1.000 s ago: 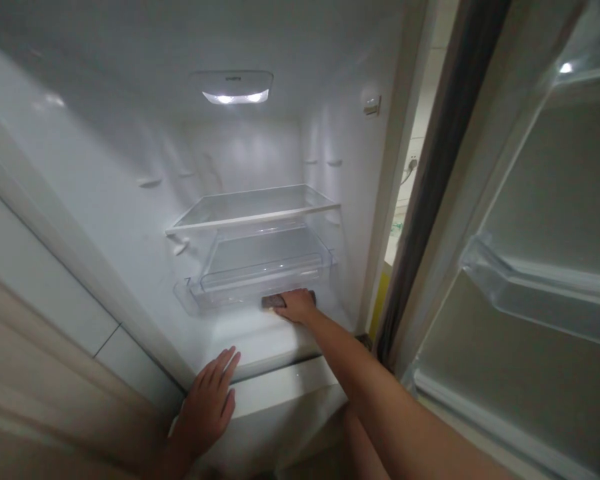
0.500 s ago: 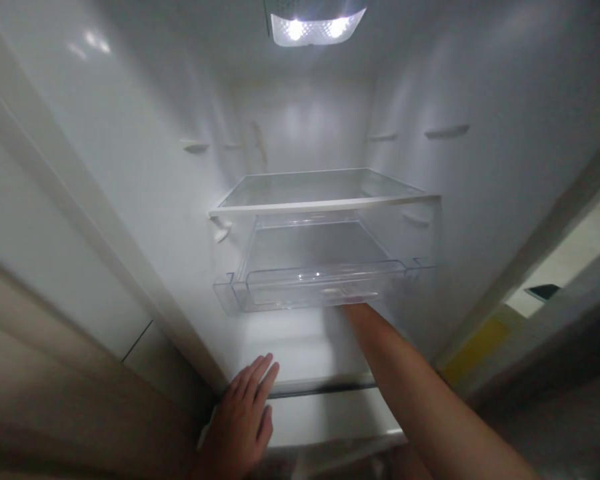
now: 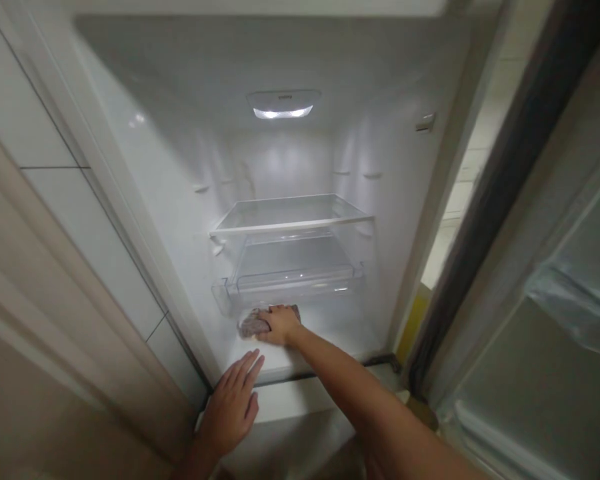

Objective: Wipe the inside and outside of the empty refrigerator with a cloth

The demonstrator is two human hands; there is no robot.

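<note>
The right hand point(image 3: 281, 326) clamped its fingers over crumpled grey-brown cloth point(image 3: 251, 325), seemingly for pressure; at seven o'clock, the left hand point(image 3: 230, 405), fingers slightly apart, seemingly braced.

A fridge lamp point(image 3: 283, 110) throws white light over the back wall point(image 3: 290, 163); outer edges fall dim and stretched, and the door bin point(image 3: 580, 313) seems blurred.

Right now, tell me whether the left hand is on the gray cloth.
No, the right hand is on the gray cloth, while the left hand is apart from it.
</note>
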